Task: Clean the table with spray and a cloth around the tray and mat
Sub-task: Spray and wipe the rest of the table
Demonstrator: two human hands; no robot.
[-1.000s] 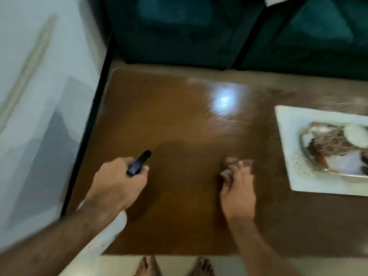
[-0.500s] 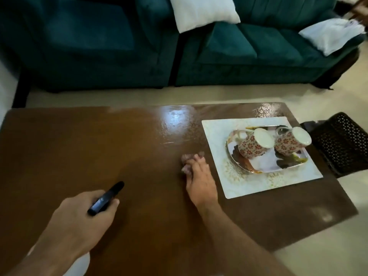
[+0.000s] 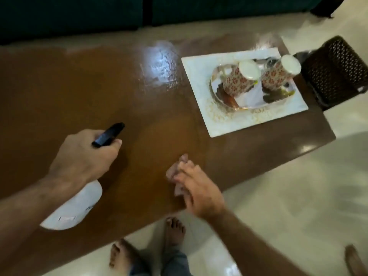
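left hand (image 3: 83, 158): fingers wrapped round the spray bottle (image 3: 73, 208), nozzle aimed ahead over the tabletop (image 3: 59, 92)
right hand (image 3: 199, 192): fingers pressing the cloth (image 3: 177, 172) flat at the near edge
mat (image 3: 201, 70) + tray (image 3: 217, 96): ahead-right of the cloth fingers
progress: looks midway imo, wet sheen beyond the fingers, strip past the mat probably still left

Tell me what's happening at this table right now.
A person is cleaning a brown table. The left hand grips a white spray bottle with its black nozzle pointing across the tabletop. The right hand presses a cloth onto the wood near the table's front edge. Toward the far right, a white mat carries a shiny tray with two floral cups lying on it, apart from both hands.
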